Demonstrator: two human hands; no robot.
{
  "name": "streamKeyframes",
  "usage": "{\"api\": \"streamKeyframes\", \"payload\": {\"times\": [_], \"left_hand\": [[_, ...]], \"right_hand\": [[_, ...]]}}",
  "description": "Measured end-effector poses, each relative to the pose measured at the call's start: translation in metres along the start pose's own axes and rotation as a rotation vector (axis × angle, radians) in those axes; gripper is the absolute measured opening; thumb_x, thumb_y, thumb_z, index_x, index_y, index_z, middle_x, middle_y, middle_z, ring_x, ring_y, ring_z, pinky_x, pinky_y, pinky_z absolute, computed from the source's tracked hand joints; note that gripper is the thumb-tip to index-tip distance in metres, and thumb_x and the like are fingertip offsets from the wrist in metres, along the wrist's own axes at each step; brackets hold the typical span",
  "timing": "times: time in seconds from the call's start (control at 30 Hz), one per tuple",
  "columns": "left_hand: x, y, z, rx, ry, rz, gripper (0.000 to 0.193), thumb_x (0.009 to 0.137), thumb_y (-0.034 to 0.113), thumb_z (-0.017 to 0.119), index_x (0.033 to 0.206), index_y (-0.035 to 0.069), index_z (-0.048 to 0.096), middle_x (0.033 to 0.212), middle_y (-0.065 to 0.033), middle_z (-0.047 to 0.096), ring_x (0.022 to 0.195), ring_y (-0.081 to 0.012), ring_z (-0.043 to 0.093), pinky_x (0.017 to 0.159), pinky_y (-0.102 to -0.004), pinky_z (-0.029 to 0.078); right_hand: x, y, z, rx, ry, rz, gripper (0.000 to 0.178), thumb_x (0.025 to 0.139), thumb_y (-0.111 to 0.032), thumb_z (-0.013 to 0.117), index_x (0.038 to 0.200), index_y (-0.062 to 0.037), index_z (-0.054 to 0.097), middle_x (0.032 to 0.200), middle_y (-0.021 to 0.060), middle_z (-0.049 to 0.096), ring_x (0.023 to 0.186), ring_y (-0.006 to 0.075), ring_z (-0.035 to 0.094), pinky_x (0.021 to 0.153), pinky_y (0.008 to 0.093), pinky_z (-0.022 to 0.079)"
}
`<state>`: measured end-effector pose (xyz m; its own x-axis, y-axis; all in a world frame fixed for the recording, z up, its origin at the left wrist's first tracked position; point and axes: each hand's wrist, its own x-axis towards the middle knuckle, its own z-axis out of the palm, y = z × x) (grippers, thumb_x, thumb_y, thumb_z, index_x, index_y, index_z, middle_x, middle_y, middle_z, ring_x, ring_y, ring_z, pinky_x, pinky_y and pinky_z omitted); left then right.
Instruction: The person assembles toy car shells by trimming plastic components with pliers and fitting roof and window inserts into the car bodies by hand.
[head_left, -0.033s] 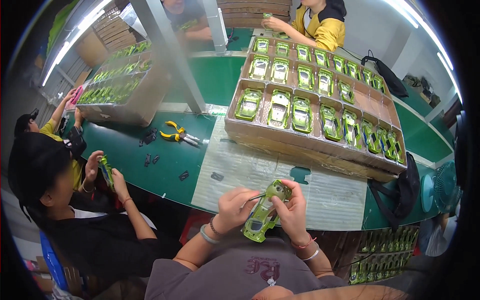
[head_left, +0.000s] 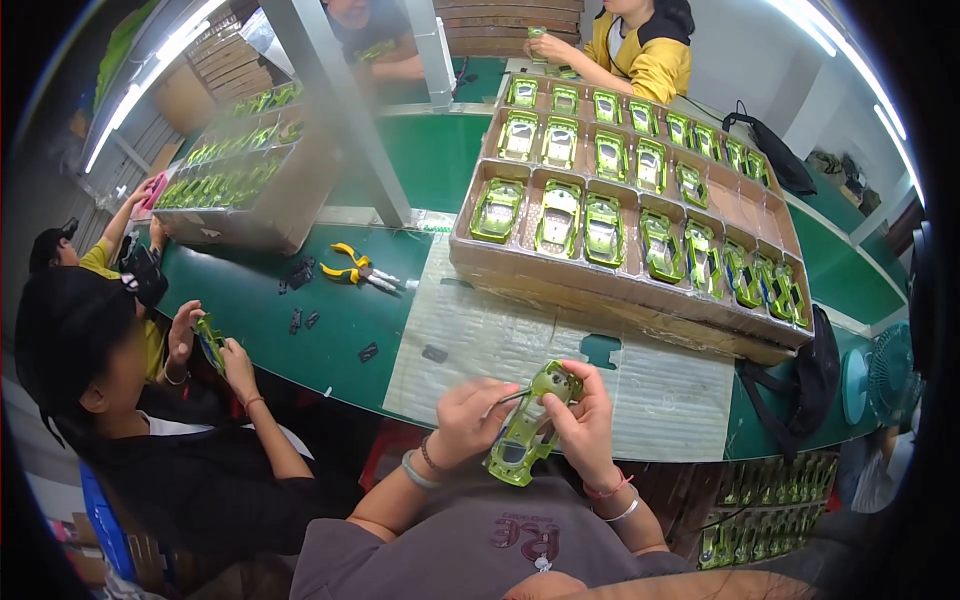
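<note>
Just past my chest, my right hand (head_left: 583,418) grips a shiny green toy car body shell (head_left: 515,445), thumb on top and fingers along its far end. The shell is tilted, its near end toward me, and has window-like openings. Pinched in my left hand (head_left: 472,418) is a thin dark rod-like tool (head_left: 514,396), its end touching the left side of the shell's far part. The fingers hide most of the tool, so its exact kind does not show.
A partitioned cardboard box (head_left: 620,290) of green shells stands beyond my hands on a pale mat (head_left: 480,340). Yellow-handled pliers (head_left: 358,268) and small black parts (head_left: 300,272) lie left on the green table (head_left: 250,320). A co-worker (head_left: 90,360) sits at my left; a bag (head_left: 805,390) and fan (head_left: 893,362) are at right.
</note>
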<state>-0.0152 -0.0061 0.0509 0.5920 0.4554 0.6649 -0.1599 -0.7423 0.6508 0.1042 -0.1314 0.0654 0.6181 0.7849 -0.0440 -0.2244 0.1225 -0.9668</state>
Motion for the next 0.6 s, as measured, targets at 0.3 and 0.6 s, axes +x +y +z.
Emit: {"api": "streamKeyframes", "payload": {"times": [0.3,0.6], "left_hand": [[-0.004,-0.007,-0.004,-0.068,-0.013,-0.084,0.017,0.078,-0.001,0.072,0.095,0.001,0.069,0.084,-0.0115,0.069,0.071,-0.0222,0.065,0.062,-0.0291,0.051],[-0.015,-0.018,0.011,-0.144,-0.209,-0.231,0.014,0.081,0.0,0.069,0.095,0.0,0.069,0.084,-0.0122,0.068,0.073,-0.0229,0.065,0.064,-0.0307,0.051]], "right_hand": [[-0.004,0.008,-0.01,-0.325,-0.058,-0.088,0.054,0.084,-0.001,0.065,0.132,-0.0021,0.04,0.121,0.0114,0.05,0.107,0.0199,0.057,0.081,0.0306,0.053],[0.025,-0.006,-0.031,-0.787,-0.411,-0.353,0.025,0.083,-0.011,0.069,0.108,-0.006,0.067,0.104,0.0112,0.065,0.106,0.032,0.059,0.091,0.0399,0.046]]}}
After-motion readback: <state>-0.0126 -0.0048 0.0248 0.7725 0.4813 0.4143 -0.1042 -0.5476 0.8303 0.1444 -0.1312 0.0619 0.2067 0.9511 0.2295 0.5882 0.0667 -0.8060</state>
